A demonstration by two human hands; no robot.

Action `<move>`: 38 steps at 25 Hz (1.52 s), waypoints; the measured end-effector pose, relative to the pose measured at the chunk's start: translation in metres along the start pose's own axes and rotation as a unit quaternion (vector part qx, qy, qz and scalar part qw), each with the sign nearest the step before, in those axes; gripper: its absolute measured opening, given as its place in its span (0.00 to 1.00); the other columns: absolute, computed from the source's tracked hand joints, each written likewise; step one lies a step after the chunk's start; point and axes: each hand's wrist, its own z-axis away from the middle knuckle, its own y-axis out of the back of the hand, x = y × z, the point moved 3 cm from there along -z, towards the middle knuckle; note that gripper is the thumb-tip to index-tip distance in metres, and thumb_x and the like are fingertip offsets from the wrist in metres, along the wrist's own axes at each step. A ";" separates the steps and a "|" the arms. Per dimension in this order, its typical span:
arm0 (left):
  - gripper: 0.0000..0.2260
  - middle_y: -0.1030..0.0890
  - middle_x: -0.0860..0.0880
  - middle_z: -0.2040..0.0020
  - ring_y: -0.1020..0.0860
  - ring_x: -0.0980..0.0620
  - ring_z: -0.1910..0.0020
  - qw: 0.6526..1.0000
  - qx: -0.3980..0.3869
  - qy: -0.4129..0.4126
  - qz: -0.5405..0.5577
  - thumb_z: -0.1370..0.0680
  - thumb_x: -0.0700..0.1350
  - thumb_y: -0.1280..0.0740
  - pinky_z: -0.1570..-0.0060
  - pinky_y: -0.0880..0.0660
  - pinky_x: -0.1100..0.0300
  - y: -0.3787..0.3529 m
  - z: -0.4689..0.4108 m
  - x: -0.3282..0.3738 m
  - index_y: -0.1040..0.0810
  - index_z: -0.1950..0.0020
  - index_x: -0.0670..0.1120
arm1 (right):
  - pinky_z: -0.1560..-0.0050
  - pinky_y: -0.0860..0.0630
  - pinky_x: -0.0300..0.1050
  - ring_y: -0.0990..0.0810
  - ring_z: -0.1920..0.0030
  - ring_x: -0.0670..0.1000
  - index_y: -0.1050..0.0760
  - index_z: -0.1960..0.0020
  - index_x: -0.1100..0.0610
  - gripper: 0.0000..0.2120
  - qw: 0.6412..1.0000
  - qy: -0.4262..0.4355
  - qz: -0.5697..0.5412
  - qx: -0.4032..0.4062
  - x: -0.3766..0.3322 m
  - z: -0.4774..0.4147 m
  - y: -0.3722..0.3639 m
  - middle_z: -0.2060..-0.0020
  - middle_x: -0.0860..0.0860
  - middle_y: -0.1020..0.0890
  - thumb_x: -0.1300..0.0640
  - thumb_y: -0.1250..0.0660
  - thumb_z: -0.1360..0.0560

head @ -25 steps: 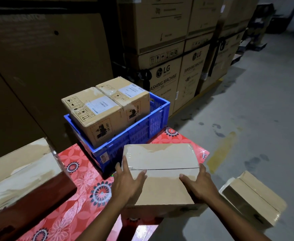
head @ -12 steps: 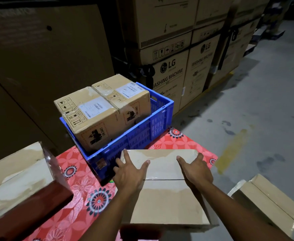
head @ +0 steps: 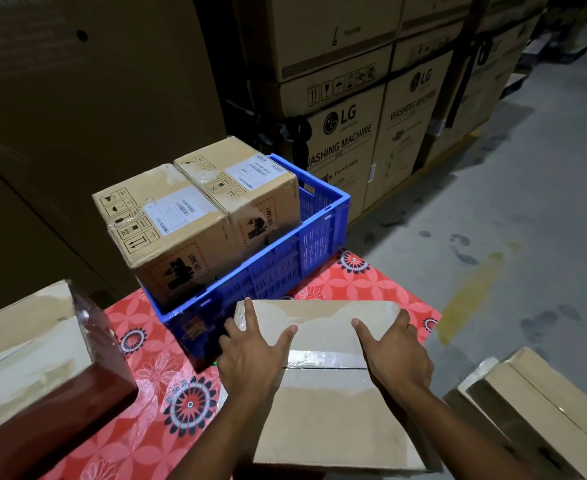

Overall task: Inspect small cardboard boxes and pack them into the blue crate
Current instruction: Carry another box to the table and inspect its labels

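Note:
A taped plain cardboard box lies on the red flowered tablecloth just in front of the blue crate. My left hand rests on the box's top near its far left corner, fingers spread over the edge. My right hand presses on the top near the far right corner. Two labelled cardboard boxes stand side by side in the crate's left part. The crate's right part looks free.
Another taped box with a dark red side sits at the left on the table. A further box lies on the floor at the right. Tall washing-machine cartons stand behind the crate. Grey concrete floor spreads right.
Both hands slid from the box's near sides to its far corners on top. The view has moved closer to the box and crate.

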 end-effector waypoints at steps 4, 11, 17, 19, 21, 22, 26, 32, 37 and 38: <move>0.43 0.35 0.43 0.27 0.29 0.42 0.34 1.000 -0.009 0.006 0.026 0.25 0.76 0.49 0.44 0.26 0.48 0.006 0.003 0.000 0.56 0.17 0.54 | 0.43 0.26 0.56 0.22 0.37 0.64 0.43 0.22 0.57 0.42 1.000 -0.005 -0.020 -0.006 -0.001 0.004 0.004 0.30 0.58 0.27 0.28 0.45 0.24; 0.40 0.38 0.42 0.23 0.32 0.37 0.28 0.977 -0.065 0.016 0.203 0.22 0.69 0.42 0.36 0.31 0.44 0.023 0.000 -0.007 0.53 0.17 0.53 | 0.38 0.28 0.55 0.25 0.33 0.63 0.40 0.22 0.56 0.38 0.986 -0.018 -0.156 -0.056 0.004 0.004 0.019 0.31 0.58 0.24 0.32 0.42 0.22; 0.39 0.39 0.41 0.24 0.33 0.36 0.28 0.952 -0.038 -0.016 0.304 0.21 0.66 0.38 0.32 0.33 0.47 0.064 0.014 -0.003 0.49 0.17 0.52 | 0.39 0.28 0.56 0.26 0.34 0.64 0.38 0.25 0.56 0.34 0.968 0.018 -0.251 0.021 0.003 0.022 0.060 0.32 0.61 0.25 0.36 0.37 0.22; 0.36 0.39 0.41 0.24 0.32 0.38 0.28 0.936 -0.013 -0.017 0.350 0.20 0.64 0.37 0.34 0.33 0.50 0.083 0.019 -0.003 0.44 0.18 0.51 | 0.37 0.29 0.56 0.27 0.33 0.64 0.39 0.24 0.51 0.33 0.962 0.040 -0.267 0.049 -0.001 0.029 0.079 0.30 0.61 0.28 0.35 0.38 0.22; 0.29 0.34 0.41 0.29 0.28 0.40 0.33 0.920 0.017 -0.023 0.392 0.20 0.61 0.37 0.44 0.33 0.56 0.095 0.024 -0.006 0.34 0.23 0.48 | 0.41 0.29 0.52 0.26 0.36 0.62 0.37 0.24 0.48 0.30 0.954 0.057 -0.287 0.065 -0.002 0.035 0.095 0.31 0.61 0.29 0.36 0.39 0.21; 0.25 0.31 0.42 0.33 0.25 0.41 0.39 0.911 0.033 -0.027 0.411 0.20 0.60 0.36 0.50 0.34 0.57 0.100 0.026 -0.008 0.30 0.29 0.46 | 0.45 0.31 0.49 0.26 0.40 0.60 0.34 0.26 0.49 0.28 0.950 0.064 -0.298 0.071 -0.001 0.039 0.099 0.32 0.61 0.29 0.37 0.38 0.21; 0.17 0.29 0.42 0.38 0.31 0.51 0.54 0.908 0.033 -0.011 0.418 0.19 0.56 0.34 0.61 0.37 0.56 0.096 0.040 -0.019 0.31 0.41 0.45 | 0.49 0.36 0.46 0.27 0.43 0.58 0.31 0.32 0.56 0.25 0.945 0.066 -0.313 0.071 0.015 0.060 0.091 0.34 0.60 0.27 0.41 0.35 0.21; 0.23 0.33 0.48 0.40 0.24 0.41 0.43 0.936 0.006 -0.036 0.350 0.22 0.58 0.32 0.52 0.32 0.54 0.076 0.065 -0.040 0.31 0.34 0.46 | 0.49 0.34 0.48 0.26 0.37 0.62 0.34 0.29 0.55 0.28 0.961 0.033 -0.268 0.060 0.041 0.090 0.071 0.33 0.59 0.28 0.43 0.31 0.22; 0.39 0.30 0.42 0.31 0.29 0.40 0.33 0.957 -0.088 -0.067 0.266 0.27 0.65 0.30 0.44 0.27 0.50 0.075 0.051 -0.041 0.38 0.25 0.46 | 0.41 0.27 0.56 0.26 0.35 0.64 0.42 0.23 0.54 0.39 0.987 0.033 -0.154 0.025 0.033 0.088 0.079 0.29 0.60 0.32 0.38 0.31 0.25; 0.44 0.29 0.41 0.31 0.30 0.40 0.32 0.959 -0.106 -0.071 0.252 0.31 0.69 0.30 0.41 0.26 0.47 0.076 0.047 -0.039 0.40 0.24 0.46 | 0.40 0.26 0.57 0.26 0.34 0.64 0.44 0.22 0.55 0.42 0.992 0.033 -0.123 0.010 0.028 0.085 0.079 0.28 0.60 0.33 0.36 0.31 0.26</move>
